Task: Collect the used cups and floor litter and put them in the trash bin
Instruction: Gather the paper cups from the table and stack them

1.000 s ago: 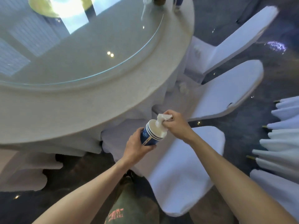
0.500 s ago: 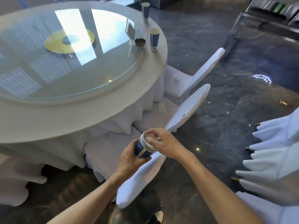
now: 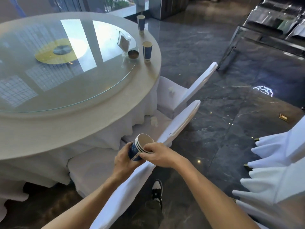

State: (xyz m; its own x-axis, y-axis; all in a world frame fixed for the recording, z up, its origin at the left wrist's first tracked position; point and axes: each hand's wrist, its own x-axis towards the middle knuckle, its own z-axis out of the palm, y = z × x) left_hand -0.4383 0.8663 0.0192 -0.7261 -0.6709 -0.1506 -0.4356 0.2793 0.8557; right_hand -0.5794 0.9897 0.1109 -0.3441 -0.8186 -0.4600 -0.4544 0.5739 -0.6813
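Note:
A stack of blue paper cups (image 3: 142,146) lies tilted between my hands, above a white-covered chair. My left hand (image 3: 124,158) grips its blue body from below. My right hand (image 3: 159,154) holds its white rims from the right. Two more blue cups stand on the round table's far edge, one nearer (image 3: 147,51) and one farther (image 3: 141,23). A crumpled white tissue (image 3: 154,120) lies on a chair seat, and another crumpled tissue (image 3: 171,90) on the chair beyond. A small gold-coloured piece of litter (image 3: 284,116) lies on the dark floor at right.
The round table (image 3: 69,128) has a glass turntable, a card holder (image 3: 123,42) and a small ashtray (image 3: 133,54). White-covered chairs (image 3: 179,123) ring it. More draped chairs (image 3: 272,166) stand at right. A glass-fronted counter (image 3: 264,30) is at the far right.
My right hand pushed the white tissue down into the cup stack and now grips its rim. The view has lifted and pulled back, showing more table and floor.

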